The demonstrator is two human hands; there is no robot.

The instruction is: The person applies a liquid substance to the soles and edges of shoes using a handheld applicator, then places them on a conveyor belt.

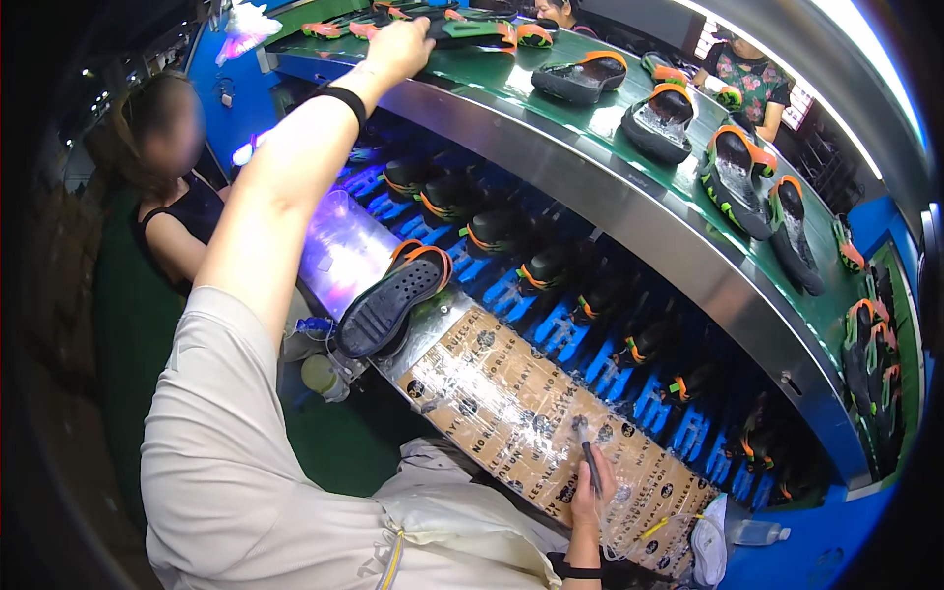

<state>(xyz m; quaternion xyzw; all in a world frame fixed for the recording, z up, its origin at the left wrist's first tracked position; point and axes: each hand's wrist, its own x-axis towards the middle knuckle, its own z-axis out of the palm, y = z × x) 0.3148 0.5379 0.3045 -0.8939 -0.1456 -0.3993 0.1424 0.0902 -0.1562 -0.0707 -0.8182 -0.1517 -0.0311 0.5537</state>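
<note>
My left arm reaches up to the green conveyor belt [551,103]. There, my left hand [398,51] closes its bent fingers at the near end of a black shoe [474,33] with green and orange trim; the fingertips are partly hidden. Low in the picture, my right hand [594,492] grips the dark handle of a brush [591,460], whose bristle end points away over the cardboard-covered ledge [506,383]. Between my arms, a black shoe with an orange strap [391,300] rests tilted at the ledge's left part, its perforated footbed showing.
Several more shoes, among them a shoe with a shiny wet-looking inside [659,126], lie along the belt. Under its metal rim [629,202] hang rows of shoes on blue holders [560,324]. A clear bottle [760,532] lies at lower right. One person [182,211] sits left; others work across the belt.
</note>
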